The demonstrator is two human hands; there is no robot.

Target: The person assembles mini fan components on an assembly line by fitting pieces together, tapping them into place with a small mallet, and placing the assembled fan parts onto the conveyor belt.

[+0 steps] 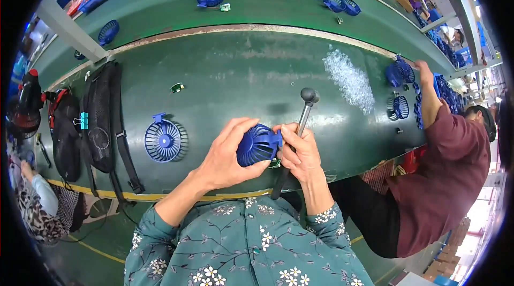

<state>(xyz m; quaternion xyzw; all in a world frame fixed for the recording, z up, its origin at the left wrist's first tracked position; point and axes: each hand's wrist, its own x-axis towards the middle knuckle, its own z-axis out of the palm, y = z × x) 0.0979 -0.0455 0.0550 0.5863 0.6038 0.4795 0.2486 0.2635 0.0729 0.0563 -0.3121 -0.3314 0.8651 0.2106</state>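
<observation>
My left hand (227,152) is wrapped round a blue slatted plastic fan housing (257,145), held above the table near its front edge. The fingers of my right hand (301,153) pinch the small tab on the housing's right side. Just below that tab, a bit of a green circuit board (275,164) shows, mostly hidden by the hands. A metal rod with a black knob (309,95) rises behind my right hand. To the left, a second blue fan housing (163,140) lies on the table, and a small green circuit board (176,88) sits beyond it.
A pile of small clear plastic pieces (349,80) lies at the right. Black bags (101,117) cover the table's left side. Beyond a raised edge runs a green belt (160,15) carrying blue parts. A co-worker in a maroon top (450,179) reaches over the right end.
</observation>
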